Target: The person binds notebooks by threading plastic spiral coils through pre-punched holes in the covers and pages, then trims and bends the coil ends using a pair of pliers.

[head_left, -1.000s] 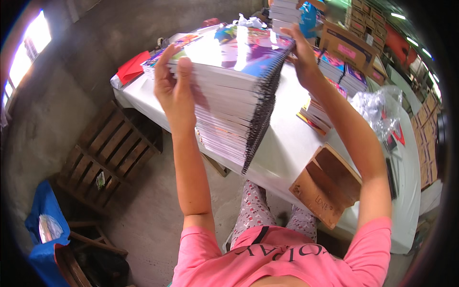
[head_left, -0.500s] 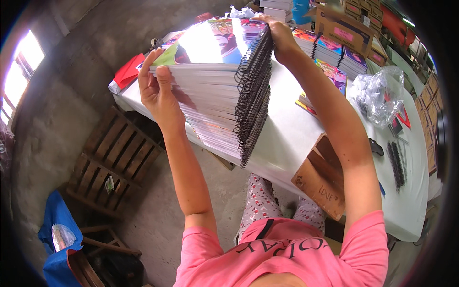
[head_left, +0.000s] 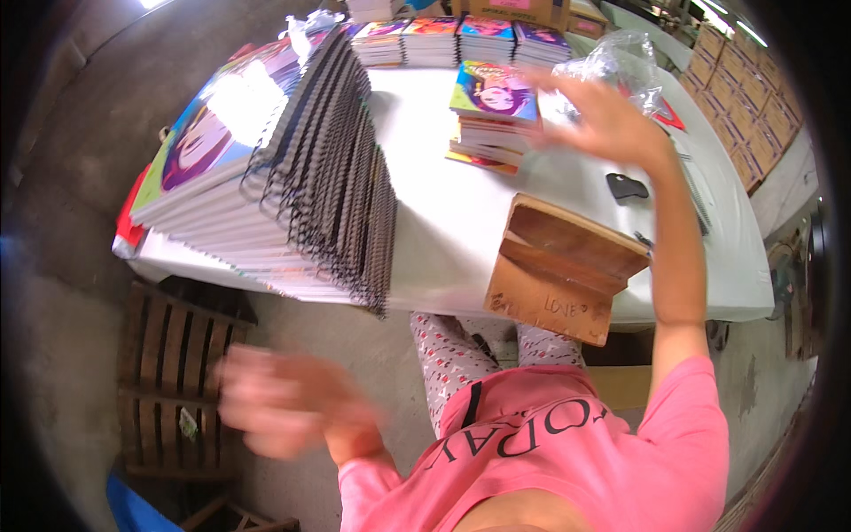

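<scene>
My right hand (head_left: 603, 122) is over the table with fingers and thumb spread, its tips blurred beside the right edge of a short stack of small notebooks (head_left: 496, 96). Whether it touches them I cannot tell. Off the table's near left side, my left hand (head_left: 288, 399) is smeared by motion over the floor, apart from everything. A tall pile of spiral notebooks (head_left: 204, 146) stands at the table's left, its black coils facing right and a glossy, colourful cover on top. At the near edge sits a brown wooden stand (head_left: 567, 270) with an angled trough.
Small notebook stacks (head_left: 434, 43) line the far side before a cardboard box (head_left: 514, 11). Crumpled clear plastic (head_left: 620, 62) lies at the far right, and a black object (head_left: 627, 187) lies nearer. A slatted wooden chair (head_left: 177, 355) stands left, on the floor. Cartons (head_left: 745, 97) are piled beyond the table.
Both hands have let go of the tall notebook pile, which now appears farther left. My left hand has dropped toward me; my right has moved right to the short stack. The view has shifted.
</scene>
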`<act>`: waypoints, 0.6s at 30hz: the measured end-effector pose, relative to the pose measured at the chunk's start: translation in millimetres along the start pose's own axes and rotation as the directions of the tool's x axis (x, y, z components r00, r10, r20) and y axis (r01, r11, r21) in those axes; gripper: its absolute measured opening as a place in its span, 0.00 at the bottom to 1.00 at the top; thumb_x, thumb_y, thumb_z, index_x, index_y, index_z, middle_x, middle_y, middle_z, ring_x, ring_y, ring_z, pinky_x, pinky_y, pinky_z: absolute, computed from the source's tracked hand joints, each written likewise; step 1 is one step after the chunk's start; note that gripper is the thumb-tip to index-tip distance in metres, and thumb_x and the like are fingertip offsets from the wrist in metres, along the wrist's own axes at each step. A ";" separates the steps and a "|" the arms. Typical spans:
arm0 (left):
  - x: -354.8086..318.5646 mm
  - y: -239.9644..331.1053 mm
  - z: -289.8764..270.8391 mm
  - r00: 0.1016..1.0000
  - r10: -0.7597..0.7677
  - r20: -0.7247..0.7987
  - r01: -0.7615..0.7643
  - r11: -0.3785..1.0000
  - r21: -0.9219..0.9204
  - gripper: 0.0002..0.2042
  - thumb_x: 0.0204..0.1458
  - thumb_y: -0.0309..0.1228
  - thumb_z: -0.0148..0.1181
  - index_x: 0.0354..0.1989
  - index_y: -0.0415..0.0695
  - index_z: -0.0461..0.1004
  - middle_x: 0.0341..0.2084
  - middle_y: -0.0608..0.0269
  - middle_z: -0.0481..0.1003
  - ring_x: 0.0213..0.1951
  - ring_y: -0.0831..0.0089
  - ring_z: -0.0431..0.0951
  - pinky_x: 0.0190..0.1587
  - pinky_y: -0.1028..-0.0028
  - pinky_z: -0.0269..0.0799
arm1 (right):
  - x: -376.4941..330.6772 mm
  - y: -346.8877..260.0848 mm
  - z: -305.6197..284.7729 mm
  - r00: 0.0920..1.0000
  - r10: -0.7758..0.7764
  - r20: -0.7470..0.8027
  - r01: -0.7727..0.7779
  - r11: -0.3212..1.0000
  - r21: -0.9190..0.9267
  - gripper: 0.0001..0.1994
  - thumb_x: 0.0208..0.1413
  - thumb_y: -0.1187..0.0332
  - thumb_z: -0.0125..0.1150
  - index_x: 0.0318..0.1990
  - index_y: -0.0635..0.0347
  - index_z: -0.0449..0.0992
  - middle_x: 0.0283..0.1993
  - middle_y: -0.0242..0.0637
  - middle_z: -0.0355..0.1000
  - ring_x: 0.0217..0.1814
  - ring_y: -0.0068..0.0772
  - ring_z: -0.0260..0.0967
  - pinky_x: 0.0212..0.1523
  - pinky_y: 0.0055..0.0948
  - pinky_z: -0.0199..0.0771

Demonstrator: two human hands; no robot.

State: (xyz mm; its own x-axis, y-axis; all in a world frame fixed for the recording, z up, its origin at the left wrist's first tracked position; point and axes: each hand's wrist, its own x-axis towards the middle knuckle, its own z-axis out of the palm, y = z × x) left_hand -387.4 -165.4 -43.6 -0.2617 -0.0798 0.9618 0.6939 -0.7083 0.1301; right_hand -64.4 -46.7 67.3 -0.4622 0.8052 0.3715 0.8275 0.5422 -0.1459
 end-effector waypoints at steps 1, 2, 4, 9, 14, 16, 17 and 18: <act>-25.0 29.7 -1.6 0.913 0.073 0.401 0.041 0.963 -0.268 0.16 0.42 0.38 0.65 0.37 0.49 0.69 0.44 0.64 0.70 0.50 0.60 0.69 0.49 0.63 0.67 | -42.2 24.0 -5.4 0.990 0.049 0.134 -0.027 0.986 -0.166 0.40 0.41 0.44 0.64 0.62 0.49 0.61 0.52 0.49 0.69 0.52 0.51 0.68 0.51 0.39 0.67; -52.4 58.4 -1.1 0.711 0.130 0.691 0.222 0.891 -0.396 0.13 0.38 0.38 0.70 0.30 0.51 0.75 0.42 0.68 0.72 0.50 0.62 0.70 0.47 0.65 0.68 | -78.0 34.8 -9.3 0.956 0.110 0.271 -0.089 0.992 -0.089 0.44 0.36 0.43 0.67 0.63 0.46 0.59 0.52 0.49 0.69 0.50 0.50 0.68 0.50 0.39 0.67; -90.3 95.8 50.4 0.465 0.369 0.805 0.298 0.791 -0.535 0.18 0.43 0.31 0.60 0.46 0.51 0.75 0.47 0.63 0.71 0.53 0.64 0.69 0.53 0.64 0.66 | -123.6 26.4 -3.6 0.849 0.254 0.463 -0.210 0.967 -0.145 0.44 0.34 0.49 0.71 0.63 0.40 0.59 0.52 0.45 0.69 0.47 0.48 0.70 0.46 0.41 0.68; -171.3 120.7 101.0 0.344 0.392 0.853 0.288 0.821 -0.493 0.20 0.41 0.30 0.56 0.48 0.51 0.73 0.49 0.65 0.69 0.56 0.68 0.66 0.58 0.62 0.59 | -156.2 38.5 28.6 0.773 0.447 0.451 -0.461 0.883 -0.086 0.39 0.36 0.62 0.72 0.61 0.37 0.62 0.39 0.45 0.75 0.37 0.47 0.73 0.38 0.42 0.70; -175.9 131.0 137.6 0.343 0.245 0.907 0.322 0.876 -0.359 0.18 0.41 0.28 0.57 0.45 0.49 0.74 0.46 0.66 0.72 0.51 0.69 0.71 0.56 0.62 0.63 | -126.7 104.5 24.8 0.946 0.059 0.318 -0.205 0.869 0.450 0.24 0.44 0.66 0.67 0.52 0.55 0.72 0.34 0.40 0.77 0.35 0.35 0.75 0.42 0.30 0.72; -179.0 133.7 142.9 0.370 0.198 0.908 0.342 0.879 -0.331 0.16 0.43 0.27 0.57 0.44 0.49 0.75 0.44 0.66 0.73 0.50 0.70 0.72 0.55 0.64 0.64 | -69.0 125.2 31.5 0.934 0.231 0.273 -0.355 0.684 0.637 0.20 0.54 0.57 0.58 0.49 0.60 0.71 0.32 0.32 0.73 0.34 0.24 0.72 0.36 0.24 0.71; -180.4 132.2 142.3 0.361 0.191 0.913 0.328 0.890 -0.316 0.16 0.44 0.27 0.57 0.44 0.48 0.75 0.44 0.66 0.73 0.50 0.70 0.72 0.55 0.64 0.64 | -28.0 108.8 22.5 0.857 0.418 0.303 -0.516 0.692 0.505 0.24 0.56 0.47 0.52 0.47 0.60 0.70 0.32 0.35 0.73 0.33 0.25 0.71 0.34 0.27 0.71; -180.4 132.7 142.3 0.355 0.193 0.915 0.314 0.897 -0.311 0.15 0.44 0.27 0.57 0.44 0.48 0.75 0.44 0.65 0.73 0.50 0.70 0.72 0.55 0.64 0.64 | 0.8 105.3 28.7 0.785 0.546 0.293 -0.616 0.637 0.463 0.34 0.51 0.36 0.49 0.52 0.57 0.64 0.36 0.41 0.73 0.34 0.30 0.72 0.34 0.34 0.73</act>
State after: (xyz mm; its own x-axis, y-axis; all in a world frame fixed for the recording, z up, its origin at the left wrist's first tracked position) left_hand -152.7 -145.2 -165.6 0.6545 0.4765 0.5870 0.3312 -0.8787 0.3439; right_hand 13.1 17.9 25.9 -0.0042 0.9984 -0.0568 0.6646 -0.0396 -0.7462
